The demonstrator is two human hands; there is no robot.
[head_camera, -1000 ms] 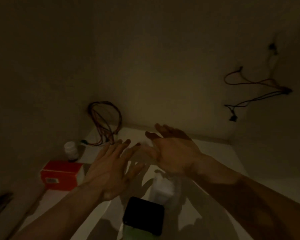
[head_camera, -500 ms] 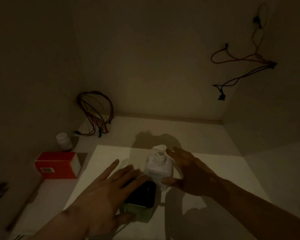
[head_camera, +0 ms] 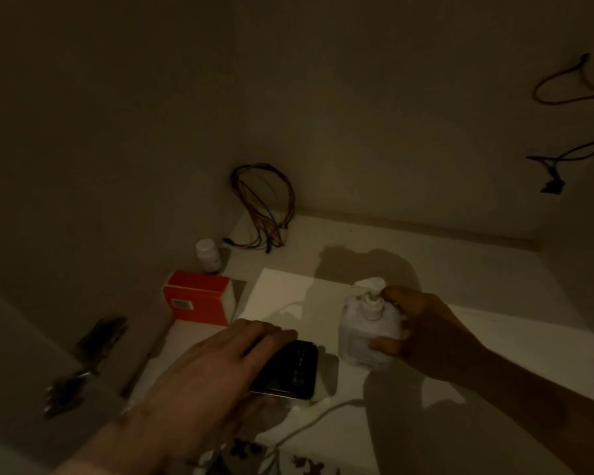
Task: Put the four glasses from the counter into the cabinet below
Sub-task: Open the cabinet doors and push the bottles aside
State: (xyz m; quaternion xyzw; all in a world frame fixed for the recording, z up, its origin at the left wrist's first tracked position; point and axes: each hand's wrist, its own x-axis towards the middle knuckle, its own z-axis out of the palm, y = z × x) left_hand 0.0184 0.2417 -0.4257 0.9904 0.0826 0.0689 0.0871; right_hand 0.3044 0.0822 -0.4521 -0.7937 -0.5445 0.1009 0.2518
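Dim cabinet interior, seen from the head camera. The left hand (head_camera: 206,375) lies over a black box-like thing (head_camera: 287,370) near the front edge of the cabinet floor (head_camera: 494,289), fingers (head_camera: 271,332) draped across its top and thumb low at its front side; it grips that thing, which sits on something greenish, too dark to name. The right hand (head_camera: 422,330) wraps a white pump bottle (head_camera: 369,332) from its right side, fingertips behind near the pump head and thumb at the front lower part; the hand is closed on the bottle. The bottle stands upright on the floor, just beside the black thing and to its right, apart from it.

Toward the left wall, a red box (head_camera: 198,301) rests on the floor, and behind it a small white jar (head_camera: 209,255) stands upright, near the back left corner. A bundle of coloured wires (head_camera: 264,204) hangs down in that back corner, ends reaching the floor. More wires (head_camera: 563,125), red and dark, hang along the right wall near the top right. A metal hinge (head_camera: 86,361) shows on the left side at the front. A thin white cord (head_camera: 309,423) runs over the floor at the front edge.

No glass can be made out anywhere in the cabinet; where the glasses are cannot be told.
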